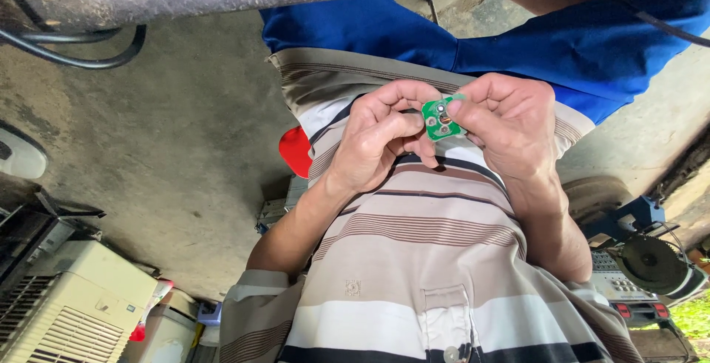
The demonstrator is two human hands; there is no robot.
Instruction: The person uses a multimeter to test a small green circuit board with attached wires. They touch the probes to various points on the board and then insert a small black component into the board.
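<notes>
left hand [381, 137]: fingers curled, pinching left edge of board
right hand [506, 123]: thumb and fingers pinching right edge
small green circuit board [441, 119]: frame centre, between both hands, above striped shirt [421, 259]

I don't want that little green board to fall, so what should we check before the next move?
1. Small green round circuit board pinched between both hands: ok.
2. Left hand grip on the board's edge: ok.
3. Right hand thumb pressing the other edge: ok.
4. Board's metal contacts facing the camera, uncovered: ok.
5. Board's back side undamaged: cannot tell.
</notes>
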